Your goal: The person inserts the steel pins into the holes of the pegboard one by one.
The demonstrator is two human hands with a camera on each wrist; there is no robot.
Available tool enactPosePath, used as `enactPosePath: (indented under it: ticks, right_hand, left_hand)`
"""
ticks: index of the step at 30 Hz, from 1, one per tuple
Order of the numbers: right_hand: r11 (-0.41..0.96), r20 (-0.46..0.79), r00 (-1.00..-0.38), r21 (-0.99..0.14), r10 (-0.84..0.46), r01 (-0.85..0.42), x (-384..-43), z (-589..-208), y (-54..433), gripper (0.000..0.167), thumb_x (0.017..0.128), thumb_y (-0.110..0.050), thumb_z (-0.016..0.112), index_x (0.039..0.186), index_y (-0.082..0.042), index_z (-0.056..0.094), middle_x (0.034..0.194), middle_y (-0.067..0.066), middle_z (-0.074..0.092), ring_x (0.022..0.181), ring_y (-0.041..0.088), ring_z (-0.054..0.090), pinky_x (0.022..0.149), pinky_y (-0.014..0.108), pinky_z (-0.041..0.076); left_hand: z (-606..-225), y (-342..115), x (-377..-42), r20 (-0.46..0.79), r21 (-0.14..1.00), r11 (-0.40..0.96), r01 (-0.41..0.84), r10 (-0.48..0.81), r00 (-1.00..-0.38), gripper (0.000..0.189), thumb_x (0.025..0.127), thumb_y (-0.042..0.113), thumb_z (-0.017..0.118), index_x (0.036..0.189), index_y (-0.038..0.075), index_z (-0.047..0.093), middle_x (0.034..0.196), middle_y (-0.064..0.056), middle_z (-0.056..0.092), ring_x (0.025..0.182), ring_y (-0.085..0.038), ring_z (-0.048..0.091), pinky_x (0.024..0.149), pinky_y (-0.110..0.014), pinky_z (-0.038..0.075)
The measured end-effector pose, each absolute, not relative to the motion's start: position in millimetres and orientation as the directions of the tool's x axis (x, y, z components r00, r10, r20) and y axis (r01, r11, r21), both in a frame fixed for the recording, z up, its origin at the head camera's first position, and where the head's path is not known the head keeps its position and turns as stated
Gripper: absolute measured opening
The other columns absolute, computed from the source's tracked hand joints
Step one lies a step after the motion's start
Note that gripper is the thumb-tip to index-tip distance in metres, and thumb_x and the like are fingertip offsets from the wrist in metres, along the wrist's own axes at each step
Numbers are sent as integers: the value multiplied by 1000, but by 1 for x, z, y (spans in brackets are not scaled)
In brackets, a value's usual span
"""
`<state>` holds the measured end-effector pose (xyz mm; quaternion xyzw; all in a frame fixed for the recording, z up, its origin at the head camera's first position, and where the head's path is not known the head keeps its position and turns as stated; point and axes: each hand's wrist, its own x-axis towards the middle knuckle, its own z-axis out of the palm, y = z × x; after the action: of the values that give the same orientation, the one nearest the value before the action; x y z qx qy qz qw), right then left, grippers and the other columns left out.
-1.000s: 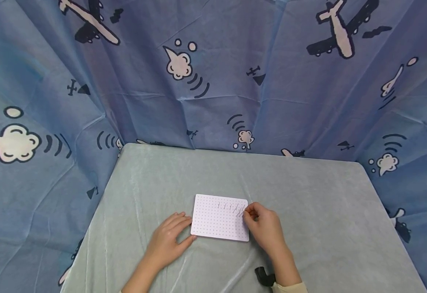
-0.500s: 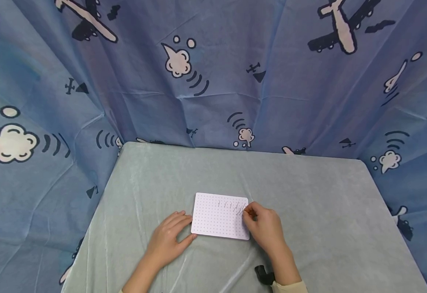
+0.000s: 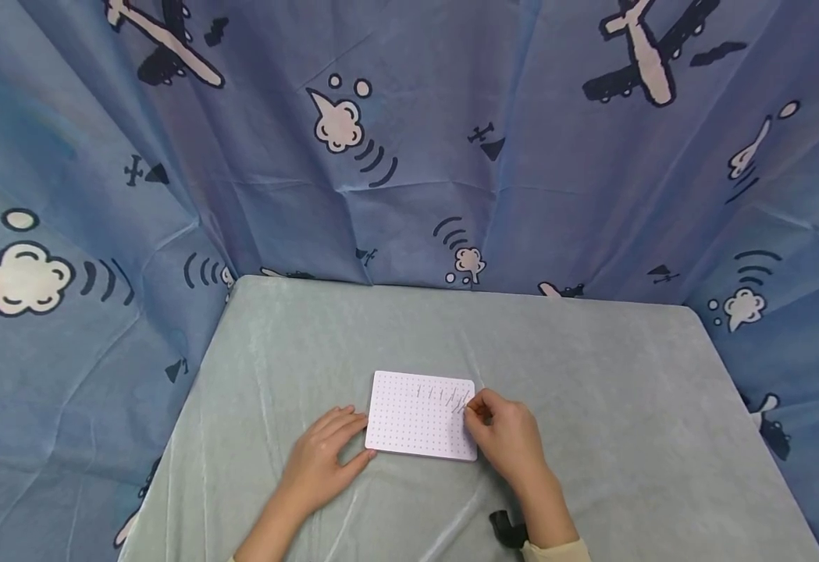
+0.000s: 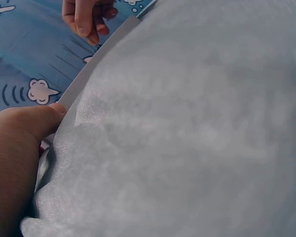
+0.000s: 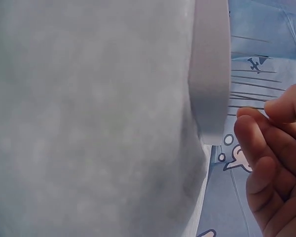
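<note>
A white board [image 3: 412,425] with a grid of small holes lies on the cloth-covered table. Several thin metal needles [image 5: 254,78] stand upright in its far right part. My right hand [image 3: 510,441] is at the board's right edge, thumb and index finger pinching a needle [image 5: 245,107] close over the holes; the other fingers are curled. At the left edge, my left hand [image 3: 321,464] steadies the board with fairly straight fingers, the thumb at the near left corner. In the left wrist view, the left thumb [image 4: 37,118] touches the board's side, and most of the left fingers are hidden.
Pale grey-green cloth covers the table [image 3: 311,336]. Near its front, a black curved object [image 3: 506,531] sits beside the right wrist. Blue curtains [image 3: 409,156] printed with planes and clouds hang behind and at both sides.
Both hands and the board stay almost in place. The right hand keeps its pinch on the needle; the head view shifts slightly.
</note>
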<state>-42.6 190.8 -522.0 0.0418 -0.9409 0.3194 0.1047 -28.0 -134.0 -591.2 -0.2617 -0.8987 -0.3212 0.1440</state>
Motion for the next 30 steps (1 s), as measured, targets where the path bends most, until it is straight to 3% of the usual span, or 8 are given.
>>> enactPosePath:
  ticks: [6,15,24,30]
  right_hand:
    - [771,160,-987,-630,15,-91,-43,-525,190,16,87,-5,82,84,-18,73,75,-10,68,69,7,63,63,32,58]
    - [783,48,-999,-621,-15,-42,-47,-520,192,6,92,-13,82,93,-15,77,78,-11,68,72,8,61,67,34,56]
    - [831,0,-1000,-556,-27,-22,-54,-505,213,16,100,-22,78,110,-10,80,92,-1,76,79,15,70,71,43,63]
    - [850,44,-998,-524,-36,-53,-62,-493,229,25,102,-22,76,118,-4,79,105,13,80,89,30,76,76,54,66]
  left_hand:
    - [-595,-135,-29,436,500,651,571,381,-815,52,86,34,94,129,9,78,130,0,77,134,-28,67,124,-45,47]
    - [-596,-139,-32,433,506,650,567,377,-819,51,87,33,94,130,10,78,130,1,77,134,-27,67,125,-43,46]
    - [-590,-144,-32,399,538,654,532,359,-844,47,89,32,93,128,10,79,128,1,78,134,-31,67,122,-47,49]
    - [-578,-146,-42,333,526,680,511,388,-859,41,94,36,88,126,12,80,126,0,78,127,-26,70,110,-49,59]
